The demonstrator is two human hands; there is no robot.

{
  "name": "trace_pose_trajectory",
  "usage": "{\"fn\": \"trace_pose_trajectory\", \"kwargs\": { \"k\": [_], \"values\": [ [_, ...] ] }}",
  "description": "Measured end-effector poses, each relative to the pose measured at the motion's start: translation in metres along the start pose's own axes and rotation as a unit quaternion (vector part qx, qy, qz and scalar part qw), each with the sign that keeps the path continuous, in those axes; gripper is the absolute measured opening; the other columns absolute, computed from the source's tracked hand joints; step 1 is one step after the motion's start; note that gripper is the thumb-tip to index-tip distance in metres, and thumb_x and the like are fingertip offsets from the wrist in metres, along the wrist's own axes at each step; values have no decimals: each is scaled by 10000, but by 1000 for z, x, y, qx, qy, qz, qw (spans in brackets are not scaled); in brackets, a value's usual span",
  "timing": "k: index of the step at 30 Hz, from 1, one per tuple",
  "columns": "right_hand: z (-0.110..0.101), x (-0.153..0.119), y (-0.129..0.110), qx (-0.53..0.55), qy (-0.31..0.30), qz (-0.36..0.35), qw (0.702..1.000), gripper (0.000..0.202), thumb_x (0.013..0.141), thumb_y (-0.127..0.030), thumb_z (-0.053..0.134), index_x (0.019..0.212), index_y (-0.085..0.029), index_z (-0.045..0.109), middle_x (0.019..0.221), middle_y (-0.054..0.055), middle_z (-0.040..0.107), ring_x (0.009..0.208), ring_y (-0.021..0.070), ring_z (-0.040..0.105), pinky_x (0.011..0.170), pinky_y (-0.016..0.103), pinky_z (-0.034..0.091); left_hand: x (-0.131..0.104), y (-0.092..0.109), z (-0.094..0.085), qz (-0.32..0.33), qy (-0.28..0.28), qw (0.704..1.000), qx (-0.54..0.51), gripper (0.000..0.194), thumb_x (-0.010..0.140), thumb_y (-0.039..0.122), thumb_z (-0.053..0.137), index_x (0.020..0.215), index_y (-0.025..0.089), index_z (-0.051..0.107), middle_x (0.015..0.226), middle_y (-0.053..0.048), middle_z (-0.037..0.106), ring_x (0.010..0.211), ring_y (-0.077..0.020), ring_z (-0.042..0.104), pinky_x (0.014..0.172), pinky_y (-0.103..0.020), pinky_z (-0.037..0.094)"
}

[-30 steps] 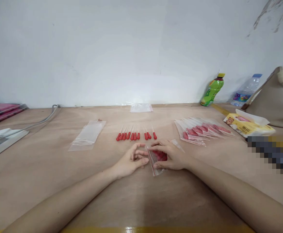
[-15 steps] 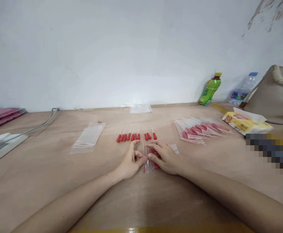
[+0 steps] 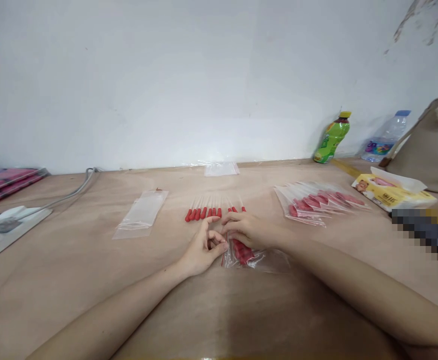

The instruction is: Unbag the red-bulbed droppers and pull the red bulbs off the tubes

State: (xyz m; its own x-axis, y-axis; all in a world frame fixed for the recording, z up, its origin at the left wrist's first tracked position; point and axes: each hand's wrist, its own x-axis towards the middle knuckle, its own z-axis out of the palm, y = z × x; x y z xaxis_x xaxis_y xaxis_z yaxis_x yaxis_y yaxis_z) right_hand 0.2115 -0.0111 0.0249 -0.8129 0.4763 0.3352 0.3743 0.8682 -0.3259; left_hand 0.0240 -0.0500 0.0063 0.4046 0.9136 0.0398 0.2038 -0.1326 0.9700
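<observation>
A clear zip bag (image 3: 269, 261) with red-bulbed droppers (image 3: 243, 252) inside lies in front of me. My left hand (image 3: 203, 249) pinches the bag's red-lined opening edge between thumb and fingers. Over the upper part of the same bag is my right hand (image 3: 251, 231), its fingers bent and close together near the opening; its thumb is mostly hidden, so its hold is unclear. Just beyond my hands, several loose droppers with red bulbs (image 3: 202, 213) lie in a row, their thin clear stems pointing to the wall.
Flat clear bags (image 3: 141, 212) lie at left, another (image 3: 222, 169) by the wall. Filled bags (image 3: 311, 202) fan out at right, near a yellow tissue pack (image 3: 389, 192), a green bottle (image 3: 331, 140), a clear bottle (image 3: 386, 137) and a beige bag (image 3: 429, 150). A power strip (image 3: 23, 225) sits left.
My right hand has moved up toward the bag's top corner, uncovering more of the bag's lower part. My left hand stays at the opening. The camera view has turned slightly left.
</observation>
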Motion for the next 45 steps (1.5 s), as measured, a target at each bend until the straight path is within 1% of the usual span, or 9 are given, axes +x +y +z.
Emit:
{"fn": "trace_pose_trajectory", "kwargs": {
  "k": [5,11,16,23,30,35,38,41,45],
  "values": [
    [8,-2,5,-16,58,-31,998,171,832,-129,442,798,-157,607,812,41,589,770,128,524,723,256,432,0,0,-2,-4,-6,1000,3,627,765,371,592,1236,164,235,695,26,551,626,-104,488,609,-243,357],
    [17,-8,10,-21,134,-52,989,170,832,-133,447,765,-164,600,809,52,609,760,133,539,714,271,417,0,1,-1,-7,-5,1000,9,562,787,318,558,1224,160,242,699,20,564,637,-105,491,636,-247,362],
    [19,-10,12,-45,157,-68,984,176,821,-118,451,766,-172,609,844,53,621,776,136,542,717,277,409,1,-2,-1,-6,7,1000,17,463,773,247,542,1145,172,276,686,28,566,620,-103,496,605,-231,362],
    [13,-6,6,-31,96,-100,990,208,848,-138,452,963,-207,611,963,42,622,887,132,521,764,278,366,1,-3,-2,6,-9,1000,24,463,758,246,540,1126,173,269,693,32,564,610,-104,505,593,-229,359],
    [10,-4,-1,-108,74,-74,989,144,799,-132,478,798,-187,611,906,31,622,801,149,467,757,298,324,0,-3,-1,19,-18,999,37,441,770,222,525,1122,166,266,681,33,554,632,-105,510,625,-241,385],
    [13,-5,-2,-157,113,-73,978,204,719,-51,453,799,-177,591,898,26,615,782,154,440,736,295,293,2,-1,-1,33,-7,999,26,358,776,186,506,1064,179,294,641,55,531,559,-77,470,555,-198,359],
    [15,-7,0,-162,130,-73,976,226,709,-36,437,803,-181,583,885,22,618,782,157,430,727,293,282,4,-2,-3,29,10,999,38,262,786,185,494,1008,177,355,642,49,543,530,-67,454,522,-182,346],
    [16,-8,2,-165,129,-68,975,209,715,-37,432,799,-174,567,834,22,611,768,153,424,713,288,279,6,-4,-7,43,-6,997,66,138,801,199,478,926,143,483,711,-6,596,600,-91,520,556,-203,397],
    [18,-9,4,-163,134,-53,976,184,747,-48,426,807,-169,550,803,27,597,756,145,427,710,282,282,6,-6,-14,118,-1,979,164,184,809,192,483,911,140,628,857,-62,645,789,-155,587,702,-278,457]
  ]
}}
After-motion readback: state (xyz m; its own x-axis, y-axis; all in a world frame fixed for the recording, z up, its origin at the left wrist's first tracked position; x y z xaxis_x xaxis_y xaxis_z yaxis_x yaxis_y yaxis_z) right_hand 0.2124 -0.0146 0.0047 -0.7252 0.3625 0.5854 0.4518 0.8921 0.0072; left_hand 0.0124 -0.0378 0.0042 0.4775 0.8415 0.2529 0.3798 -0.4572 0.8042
